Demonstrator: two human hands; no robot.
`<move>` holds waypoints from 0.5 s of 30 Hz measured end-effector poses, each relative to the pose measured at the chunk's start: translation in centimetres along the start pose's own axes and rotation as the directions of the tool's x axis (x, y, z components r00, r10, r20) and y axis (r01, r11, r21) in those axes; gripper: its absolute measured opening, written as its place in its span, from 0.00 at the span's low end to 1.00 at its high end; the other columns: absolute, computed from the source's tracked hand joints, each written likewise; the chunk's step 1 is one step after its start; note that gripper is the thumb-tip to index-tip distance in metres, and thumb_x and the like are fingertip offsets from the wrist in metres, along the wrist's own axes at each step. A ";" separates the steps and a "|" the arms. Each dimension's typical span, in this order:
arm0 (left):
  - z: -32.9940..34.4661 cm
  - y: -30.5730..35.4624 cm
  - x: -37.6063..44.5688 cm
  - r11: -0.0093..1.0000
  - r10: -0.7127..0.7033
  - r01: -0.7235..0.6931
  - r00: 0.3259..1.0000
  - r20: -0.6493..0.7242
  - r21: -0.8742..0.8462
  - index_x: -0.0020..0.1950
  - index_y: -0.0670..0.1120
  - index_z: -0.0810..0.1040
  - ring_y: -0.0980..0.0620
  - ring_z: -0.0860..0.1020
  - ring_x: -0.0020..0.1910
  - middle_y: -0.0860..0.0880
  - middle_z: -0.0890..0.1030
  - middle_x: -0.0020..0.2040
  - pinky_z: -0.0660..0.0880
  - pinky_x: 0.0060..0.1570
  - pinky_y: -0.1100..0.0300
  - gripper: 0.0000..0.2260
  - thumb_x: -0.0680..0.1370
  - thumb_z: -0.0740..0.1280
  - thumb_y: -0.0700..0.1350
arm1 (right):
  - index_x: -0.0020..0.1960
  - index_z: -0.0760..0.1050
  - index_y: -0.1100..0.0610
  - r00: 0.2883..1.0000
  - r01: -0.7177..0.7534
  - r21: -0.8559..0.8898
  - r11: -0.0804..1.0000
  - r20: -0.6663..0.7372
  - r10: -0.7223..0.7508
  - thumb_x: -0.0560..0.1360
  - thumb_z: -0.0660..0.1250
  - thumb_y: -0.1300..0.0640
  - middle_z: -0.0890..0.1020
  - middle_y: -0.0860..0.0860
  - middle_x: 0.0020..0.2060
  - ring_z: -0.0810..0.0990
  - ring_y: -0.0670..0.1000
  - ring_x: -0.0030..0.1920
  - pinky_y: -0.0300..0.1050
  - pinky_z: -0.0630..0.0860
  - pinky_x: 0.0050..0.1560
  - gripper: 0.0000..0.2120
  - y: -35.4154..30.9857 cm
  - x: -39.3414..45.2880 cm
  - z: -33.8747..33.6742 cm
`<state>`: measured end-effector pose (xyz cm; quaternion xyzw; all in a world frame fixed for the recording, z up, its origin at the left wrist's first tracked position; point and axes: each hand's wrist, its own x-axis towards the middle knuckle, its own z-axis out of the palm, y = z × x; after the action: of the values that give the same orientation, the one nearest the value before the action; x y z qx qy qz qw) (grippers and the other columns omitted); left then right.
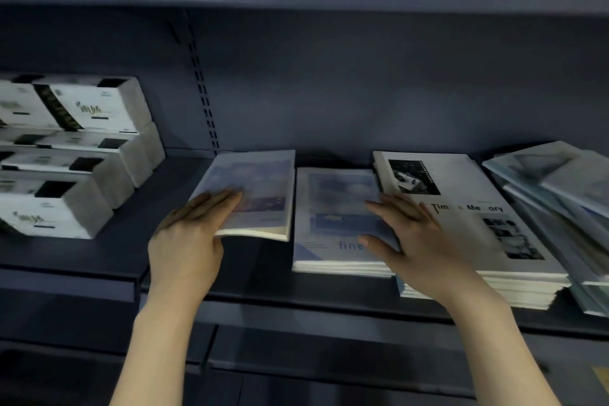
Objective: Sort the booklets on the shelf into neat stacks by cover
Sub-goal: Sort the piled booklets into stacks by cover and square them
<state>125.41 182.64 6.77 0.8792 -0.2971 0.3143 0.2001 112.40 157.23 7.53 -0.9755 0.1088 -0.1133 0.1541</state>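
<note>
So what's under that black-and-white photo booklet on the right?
The black-and-white booklet tops a stack of white page edges; the covers beneath are hidden. The right hand overlaps its left edge.

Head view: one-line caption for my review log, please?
Left hand holds a lifted blue-covered booklet while right hand rests flat on a blue "fine" booklet stack on the dark shelf.
</note>
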 end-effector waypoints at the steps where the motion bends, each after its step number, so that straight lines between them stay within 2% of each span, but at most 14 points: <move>1: 0.1 -0.3 -0.1 1.000 -0.002 0.002 1.000 0.004 0.002 0.56 0.44 0.82 0.42 0.82 0.47 0.45 0.83 0.52 0.78 0.39 0.50 0.34 0.54 0.68 0.21 | 0.73 0.57 0.43 1.000 0.000 0.004 1.000 0.010 0.000 0.76 0.56 0.37 0.58 0.43 0.74 0.47 0.44 0.75 0.40 0.39 0.71 0.28 -0.2 0.1 0.1; 3: 0.2 -1.0 -0.4 1.000 -0.004 0.004 1.000 0.012 0.013 0.55 0.44 0.82 0.41 0.82 0.46 0.45 0.83 0.51 0.78 0.38 0.50 0.34 0.53 0.68 0.20 | 0.73 0.58 0.42 0.999 0.012 0.008 1.000 0.031 -0.012 0.69 0.50 0.28 0.57 0.42 0.74 0.47 0.44 0.75 0.40 0.39 0.71 0.36 -0.6 0.1 0.3; 5: 0.2 -1.3 -0.7 1.000 -0.007 0.006 1.000 0.020 0.015 0.54 0.43 0.82 0.41 0.83 0.46 0.44 0.83 0.51 0.78 0.37 0.49 0.34 0.53 0.69 0.20 | 0.72 0.58 0.41 0.998 0.015 0.008 1.000 0.063 -0.015 0.64 0.48 0.25 0.57 0.42 0.74 0.46 0.43 0.74 0.43 0.40 0.72 0.41 -0.7 0.2 0.8; 8: 0.4 -1.1 -0.9 1.000 0.000 0.001 1.000 0.026 -0.011 0.54 0.43 0.82 0.41 0.82 0.47 0.44 0.83 0.51 0.78 0.39 0.48 0.33 0.53 0.68 0.20 | 0.72 0.60 0.43 0.997 0.014 0.000 1.000 0.072 -0.014 0.65 0.54 0.26 0.59 0.44 0.74 0.49 0.43 0.74 0.45 0.47 0.74 0.40 -0.7 0.3 1.5; 11: 0.6 -0.1 -0.5 0.999 0.008 -0.007 1.000 0.019 -0.048 0.56 0.43 0.82 0.42 0.82 0.50 0.45 0.83 0.53 0.78 0.43 0.48 0.34 0.54 0.67 0.20 | 0.71 0.63 0.44 0.998 0.033 -0.063 0.997 0.054 -0.030 0.61 0.46 0.25 0.63 0.43 0.72 0.54 0.44 0.73 0.46 0.50 0.73 0.43 -0.6 0.3 2.0; 15: 0.8 1.1 0.3 0.997 0.034 -0.035 0.999 -0.011 -0.070 0.57 0.43 0.81 0.43 0.81 0.53 0.46 0.82 0.54 0.77 0.49 0.48 0.33 0.56 0.65 0.21 | 0.69 0.63 0.40 0.995 0.037 -0.144 0.989 0.096 -0.023 0.58 0.44 0.23 0.63 0.39 0.71 0.58 0.41 0.71 0.45 0.49 0.72 0.44 -1.1 0.3 2.0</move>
<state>125.17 181.29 6.58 0.8648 -0.3220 0.3116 0.2267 113.37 158.77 6.05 -0.9899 0.0947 -0.0614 0.0855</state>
